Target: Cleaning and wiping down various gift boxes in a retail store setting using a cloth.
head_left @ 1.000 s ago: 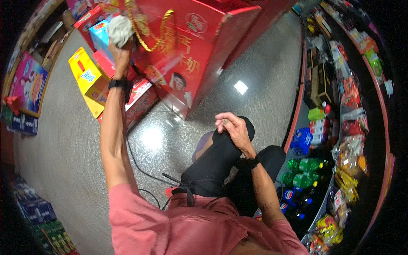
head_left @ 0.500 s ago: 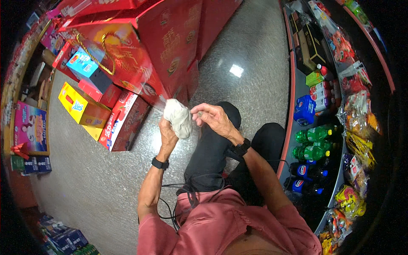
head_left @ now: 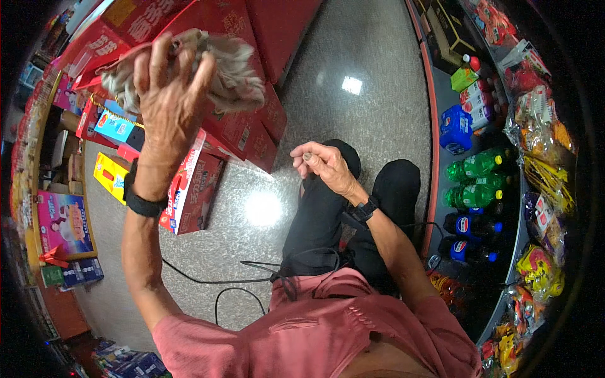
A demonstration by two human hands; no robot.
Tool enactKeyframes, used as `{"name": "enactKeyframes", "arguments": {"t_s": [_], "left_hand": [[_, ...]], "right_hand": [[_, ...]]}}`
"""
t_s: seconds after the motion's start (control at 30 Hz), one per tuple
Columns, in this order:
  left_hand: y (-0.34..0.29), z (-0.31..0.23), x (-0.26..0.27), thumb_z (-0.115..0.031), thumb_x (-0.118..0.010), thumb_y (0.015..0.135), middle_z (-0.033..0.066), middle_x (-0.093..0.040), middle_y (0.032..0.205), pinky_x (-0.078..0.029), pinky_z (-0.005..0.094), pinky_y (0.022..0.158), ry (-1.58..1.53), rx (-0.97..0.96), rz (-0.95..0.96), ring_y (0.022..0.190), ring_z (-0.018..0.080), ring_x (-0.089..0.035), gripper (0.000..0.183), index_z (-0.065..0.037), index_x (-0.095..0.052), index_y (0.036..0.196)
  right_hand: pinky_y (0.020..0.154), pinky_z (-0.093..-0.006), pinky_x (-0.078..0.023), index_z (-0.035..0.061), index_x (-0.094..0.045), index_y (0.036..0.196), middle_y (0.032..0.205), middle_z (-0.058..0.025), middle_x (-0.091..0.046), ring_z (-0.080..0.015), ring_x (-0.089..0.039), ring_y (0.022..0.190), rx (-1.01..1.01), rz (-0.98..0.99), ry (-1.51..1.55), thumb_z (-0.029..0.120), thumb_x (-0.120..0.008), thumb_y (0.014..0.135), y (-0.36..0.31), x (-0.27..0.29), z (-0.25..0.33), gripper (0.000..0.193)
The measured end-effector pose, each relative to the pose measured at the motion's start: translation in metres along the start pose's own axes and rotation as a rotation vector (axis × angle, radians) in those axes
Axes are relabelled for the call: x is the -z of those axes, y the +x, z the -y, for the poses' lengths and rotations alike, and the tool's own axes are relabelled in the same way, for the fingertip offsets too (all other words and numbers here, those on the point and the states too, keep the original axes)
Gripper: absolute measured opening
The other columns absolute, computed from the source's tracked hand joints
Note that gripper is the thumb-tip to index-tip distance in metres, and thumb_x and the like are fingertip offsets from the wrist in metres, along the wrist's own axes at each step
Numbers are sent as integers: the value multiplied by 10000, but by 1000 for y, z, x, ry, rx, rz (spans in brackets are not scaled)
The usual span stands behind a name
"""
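Note:
My left hand is shut on a crumpled greyish-white cloth, its fingers gripping from above. It presses the cloth against the top of the stacked red gift boxes at the upper left. The hand and cloth cover part of these boxes. Above my right knee, near the middle, my right hand hangs loosely half curled. Its index finger reaches forward and the thumb lies apart from it, with nothing visible held.
A yellow box, a light blue box and a red-and-white carton stand on the floor at left. Along the right runs a shelf with green bottles, dark bottles and bagged snacks. A black cable trails by my lap.
My left hand has moved forward and left with the cloth, from before my knees onto the red boxes. The cloth has spread from a bunched wad. My right hand has stayed near my knee.

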State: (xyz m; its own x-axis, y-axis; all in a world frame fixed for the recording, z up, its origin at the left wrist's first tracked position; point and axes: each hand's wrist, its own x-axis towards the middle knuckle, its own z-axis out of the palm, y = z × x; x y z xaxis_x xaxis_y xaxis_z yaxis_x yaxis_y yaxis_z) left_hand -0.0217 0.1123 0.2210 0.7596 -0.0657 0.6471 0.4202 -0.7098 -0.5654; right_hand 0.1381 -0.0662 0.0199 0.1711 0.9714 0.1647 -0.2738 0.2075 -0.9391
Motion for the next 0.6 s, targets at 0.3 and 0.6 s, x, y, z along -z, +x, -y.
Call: {"name": "enactKeyframes", "arguments": {"t_s": [0.3, 0.6], "left_hand": [[-88, -87, -56, -89, -510, 757, 62, -538, 909, -481, 303, 623, -82, -53, 589, 822, 201, -582, 225, -116, -525, 980], [-148, -146, -129, -60, -484, 780, 158, -605, 968, -488, 389, 735, -592, 70, 893, 926, 344, -588, 261, -36, -556, 1029]], "right_hand": [[659, -208, -465, -22, -559, 1075, 880, -46, -589, -82, -555, 742, 9, 8, 11, 363, -507, 916, -4, 0, 7, 420], [656, -240, -484, -15, -575, 1037, 838, -40, -592, -85, -561, 706, 20, -28, 187, 257, -487, 941, -8, 3, -4, 302]]}}
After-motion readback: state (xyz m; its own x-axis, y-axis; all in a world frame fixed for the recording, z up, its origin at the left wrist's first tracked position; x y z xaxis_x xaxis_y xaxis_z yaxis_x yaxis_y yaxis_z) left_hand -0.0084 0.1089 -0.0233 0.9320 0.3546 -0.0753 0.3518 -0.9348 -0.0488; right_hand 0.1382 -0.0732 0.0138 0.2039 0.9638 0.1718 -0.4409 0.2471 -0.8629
